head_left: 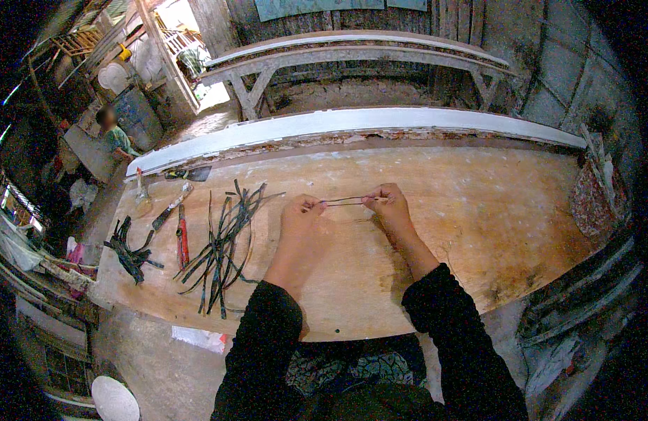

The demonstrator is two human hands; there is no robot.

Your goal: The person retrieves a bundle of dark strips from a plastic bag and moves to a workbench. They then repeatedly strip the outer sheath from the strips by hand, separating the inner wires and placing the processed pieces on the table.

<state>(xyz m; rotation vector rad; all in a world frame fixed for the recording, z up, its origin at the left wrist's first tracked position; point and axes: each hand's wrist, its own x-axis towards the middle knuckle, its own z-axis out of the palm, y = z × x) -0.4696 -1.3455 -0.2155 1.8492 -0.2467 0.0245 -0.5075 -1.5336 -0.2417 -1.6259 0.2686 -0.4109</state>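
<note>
Over the middle of the wooden table (492, 210), a thin dark strip (345, 201) is stretched between my two hands. It looks doubled, like a narrow loop. My left hand (303, 210) pinches one end, and the fingers of my right hand (388, 203) close on the other. To the left of my left hand lies a loose pile of long dark strips (225, 245). Beside that pile rests a red-handled tool (182, 237), whose exact kind I cannot make out. Farther left sits a smaller bunch of short dark strips (131, 251).
A brush-like tool (171, 207) and a dark flat blade (196, 174) lie at the table's far left. A long white-topped beam (352, 121) runs along the far edge. Behind stands a wooden bench (366, 55). A person (115, 133) is beyond the left corner; a reddish sack (599, 200) is at right.
</note>
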